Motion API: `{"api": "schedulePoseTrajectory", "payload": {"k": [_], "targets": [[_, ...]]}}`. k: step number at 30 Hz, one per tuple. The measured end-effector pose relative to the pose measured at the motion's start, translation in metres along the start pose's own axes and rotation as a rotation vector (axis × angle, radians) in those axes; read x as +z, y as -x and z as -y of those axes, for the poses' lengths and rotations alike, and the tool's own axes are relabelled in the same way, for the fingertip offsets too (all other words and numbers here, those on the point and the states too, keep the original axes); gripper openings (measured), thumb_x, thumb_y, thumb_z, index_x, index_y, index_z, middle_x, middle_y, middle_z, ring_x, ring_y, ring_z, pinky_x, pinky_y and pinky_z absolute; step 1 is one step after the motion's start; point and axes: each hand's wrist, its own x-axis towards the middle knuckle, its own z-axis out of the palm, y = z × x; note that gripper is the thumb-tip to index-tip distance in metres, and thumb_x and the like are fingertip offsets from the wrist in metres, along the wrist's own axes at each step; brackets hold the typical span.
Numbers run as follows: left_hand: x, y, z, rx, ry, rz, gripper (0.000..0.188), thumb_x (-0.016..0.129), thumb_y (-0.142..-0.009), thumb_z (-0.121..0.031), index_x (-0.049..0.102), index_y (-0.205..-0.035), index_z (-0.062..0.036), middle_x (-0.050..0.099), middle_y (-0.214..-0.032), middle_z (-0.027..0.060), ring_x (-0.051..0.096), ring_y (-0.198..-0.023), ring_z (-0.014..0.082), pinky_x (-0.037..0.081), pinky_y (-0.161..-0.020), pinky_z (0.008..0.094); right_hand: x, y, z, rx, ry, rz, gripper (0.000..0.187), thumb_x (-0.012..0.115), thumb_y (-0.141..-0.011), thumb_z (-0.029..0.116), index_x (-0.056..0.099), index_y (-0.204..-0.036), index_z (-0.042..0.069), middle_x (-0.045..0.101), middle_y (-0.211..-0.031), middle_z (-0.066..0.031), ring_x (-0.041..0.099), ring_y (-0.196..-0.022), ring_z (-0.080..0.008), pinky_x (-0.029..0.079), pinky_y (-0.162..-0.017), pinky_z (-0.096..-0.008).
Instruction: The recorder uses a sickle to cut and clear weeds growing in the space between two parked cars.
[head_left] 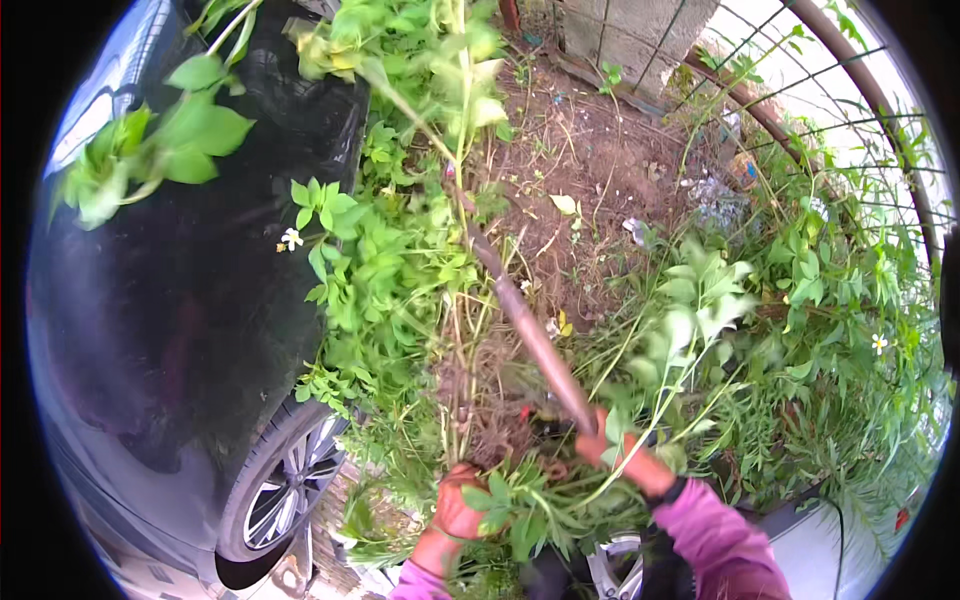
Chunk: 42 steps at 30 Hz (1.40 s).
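Observation:
My left hand (460,505), low in the middle, is closed round the base of tall green plant stems (457,400). These stems rise upright, with leafy tops blurred by motion. In my right hand (625,458) is a long brown-shafted tool (540,350), slanting up and left across the soil. Its far end is darker and narrower and meets the stems, so I cannot make out its exact kind. Loose leafy sprigs partly cover both hands. A tangle of dry roots and stalks (500,430) lies between them.
A black car (200,260) with a silver-spoked wheel (295,480) stands close on the left. Bare brown soil (580,180) with litter lies ahead. A wire fence (850,70) curves round the far right beside a concrete block (640,40). Dense weeds (790,340) fill the right.

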Motion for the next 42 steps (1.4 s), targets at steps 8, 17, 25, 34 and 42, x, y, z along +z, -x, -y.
{"api": "schedulePoseTrajectory", "payload": {"k": [8, 17, 25, 34, 42], "targets": [[0.020, 0.009, 0.000, -0.135, 0.041, 0.081, 0.029, 0.066, -0.045, -0.025, 0.052, -0.064, -0.0077, 0.043, -0.056, 0.0057, 0.041, -0.050, 0.0222, 0.033, -0.051, 0.0339, -0.007, -0.012, 0.014, 0.225, 0.020, 0.207, 0.028, 0.056, -0.063, 0.007, 0.046, -0.089, -0.001, 0.045, -0.057, -0.0011, 0.044, -0.048, -0.0087, 0.035, -0.042, -0.0234], [0.014, 0.000, -0.005, -0.210, 0.202, -0.027, 0.015, 0.058, -0.041, -0.012, 0.043, -0.046, -0.0108, 0.041, -0.048, 0.0038, 0.044, -0.051, 0.0200, 0.038, -0.056, 0.0313, -0.034, -0.119, 0.067, 0.119, -0.085, 0.081, 0.026, 0.058, -0.068, 0.010, 0.045, -0.087, -0.001, 0.044, -0.050, 0.0000, 0.041, -0.036, -0.0090, 0.034, -0.033, -0.0237], [0.015, 0.000, -0.021, -0.196, 0.035, 0.034, 0.015, 0.057, -0.042, -0.009, 0.043, -0.044, -0.0128, 0.041, -0.047, 0.0002, 0.043, -0.050, 0.0165, 0.037, -0.057, 0.0288, -0.071, 0.020, -0.010, 0.241, -0.043, 0.007, 0.035, 0.058, -0.066, 0.010, 0.051, -0.099, 0.003, 0.053, -0.068, -0.0044, 0.052, -0.058, -0.0103, 0.041, -0.047, -0.0248], [0.030, -0.002, -0.015, -0.274, 0.081, 0.041, 0.012, 0.057, -0.045, -0.008, 0.045, -0.047, -0.0107, 0.044, -0.049, 0.0020, 0.045, -0.051, 0.0165, 0.038, -0.057, 0.0282, -0.054, -0.126, 0.046, 0.132, 0.223, 0.148, 0.028, 0.057, -0.066, 0.009, 0.047, -0.090, -0.002, 0.048, -0.058, -0.0047, 0.046, -0.043, -0.0118, 0.037, -0.035, -0.0256], [0.038, 0.053, -0.070, -0.662, 0.429, 0.123, 0.012, 0.059, -0.051, -0.012, 0.047, -0.050, -0.0102, 0.044, -0.049, 0.0044, 0.045, -0.048, 0.0189, 0.039, -0.055, 0.0298, -0.091, 0.003, 0.006, 0.222, 0.394, 0.003, 0.033, 0.060, -0.060, 0.011, 0.050, -0.090, 0.000, 0.053, -0.067, -0.0101, 0.053, -0.060, -0.0177, 0.043, -0.057, -0.0316]]}}
